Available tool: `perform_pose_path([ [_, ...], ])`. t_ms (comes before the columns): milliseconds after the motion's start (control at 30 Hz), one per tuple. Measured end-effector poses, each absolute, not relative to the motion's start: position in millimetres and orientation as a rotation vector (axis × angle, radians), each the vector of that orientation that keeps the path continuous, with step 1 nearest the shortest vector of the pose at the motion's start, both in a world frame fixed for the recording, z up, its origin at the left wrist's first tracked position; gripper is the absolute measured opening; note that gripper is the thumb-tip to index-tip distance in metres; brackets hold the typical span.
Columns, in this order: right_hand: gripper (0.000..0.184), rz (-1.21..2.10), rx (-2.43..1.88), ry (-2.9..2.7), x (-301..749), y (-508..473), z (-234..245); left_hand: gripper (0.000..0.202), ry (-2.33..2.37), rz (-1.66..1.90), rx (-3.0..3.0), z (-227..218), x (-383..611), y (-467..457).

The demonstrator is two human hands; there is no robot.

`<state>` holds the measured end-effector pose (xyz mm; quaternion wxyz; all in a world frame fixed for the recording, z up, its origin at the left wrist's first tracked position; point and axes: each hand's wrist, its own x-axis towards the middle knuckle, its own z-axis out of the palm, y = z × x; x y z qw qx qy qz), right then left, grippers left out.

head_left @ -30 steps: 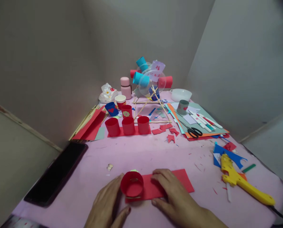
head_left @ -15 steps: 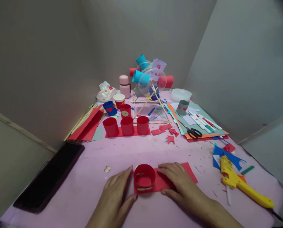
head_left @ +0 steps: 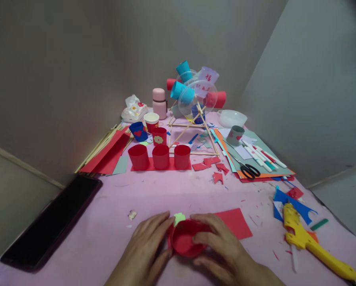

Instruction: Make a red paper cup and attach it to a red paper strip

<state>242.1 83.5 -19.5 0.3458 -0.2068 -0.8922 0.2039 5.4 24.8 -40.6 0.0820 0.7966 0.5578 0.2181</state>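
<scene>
A red paper cup (head_left: 186,243) stands at the near middle of the table, on or against a strip of red paper (head_left: 236,223). My right hand (head_left: 222,246) grips the cup's right side, some fingers at the outer wall and one over the rim. My left hand (head_left: 149,242) lies along the cup's left side, fingers stretched out and its thumb near the cup's base. Just behind the cup peeks a pale green flower cutout (head_left: 179,217). Farther back, three red cups (head_left: 160,157) stand in a row on another red strip (head_left: 148,167).
A black phone (head_left: 54,222) lies at left. At right are a yellow glue gun (head_left: 307,238), scissors (head_left: 249,171), markers (head_left: 263,159) and red scraps (head_left: 218,178). Behind stands a stick frame (head_left: 209,135) bearing coloured cups, beside a pink flask (head_left: 159,104).
My right hand has moved left off the strip and taken hold of the cup. The cup looks tilted more toward me, and the green flower behind it shows more.
</scene>
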Motion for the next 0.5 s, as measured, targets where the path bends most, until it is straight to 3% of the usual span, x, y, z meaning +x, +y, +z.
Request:
perform_pose_path([
  [33, 0.017, 0.527, -0.51, -2.295, 242, 86, -16, 0.049, 1.667, 0.64, 2.385, -41, 4, 25],
  [267, 0.023, 0.446, -0.498, -2.23, 263, 86, -23, 0.03, 1.712, 0.69, 2.11, -27, 13, 42],
  [500, 0.031, 0.858, -0.787, -2.303, 271, 84, -39, 0.028, 1.551, 0.768, 1.502, -11, 33, 63],
])
